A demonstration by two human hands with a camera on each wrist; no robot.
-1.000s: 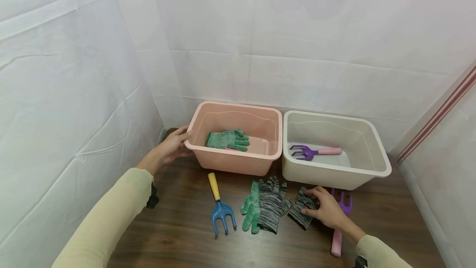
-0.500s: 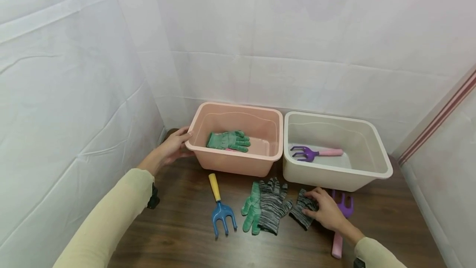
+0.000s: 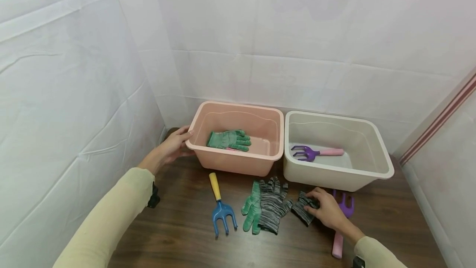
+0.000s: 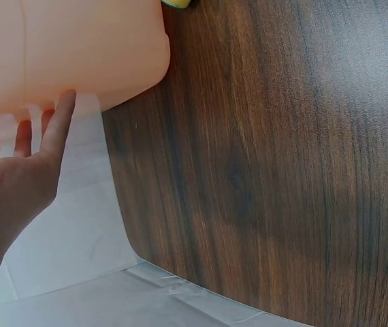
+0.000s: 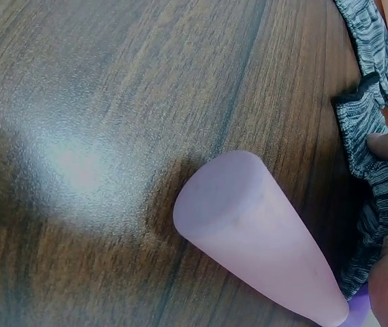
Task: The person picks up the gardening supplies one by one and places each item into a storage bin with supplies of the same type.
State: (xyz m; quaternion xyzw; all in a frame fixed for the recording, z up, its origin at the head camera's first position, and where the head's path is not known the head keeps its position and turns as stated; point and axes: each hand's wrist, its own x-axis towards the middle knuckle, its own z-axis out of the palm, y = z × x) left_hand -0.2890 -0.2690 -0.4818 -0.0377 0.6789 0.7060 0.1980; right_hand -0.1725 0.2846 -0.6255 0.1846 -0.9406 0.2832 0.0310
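My left hand holds the left end of the pink bin, thumb at the rim; in the left wrist view the fingers touch its outer wall. Green gloves lie inside over something pink. My right hand pinches a grey-black striped knit glove between thumb and fingers, hiding part of it; the right wrist view shows its cuff bunched. To the left, another striped glove overlaps a green glove. Below my right wrist is a purple hand fork with a pink handle.
A cream bin stands beside the pink one, holding a purple cultivator with a pink handle. A blue hand fork with a yellow handle lies on the wooden table. White sheeting encloses the back and sides.
The cuff of the pinched striped glove has shifted slightly away from me, drawn closer to my right hand. My left hand stays at the pink bin.
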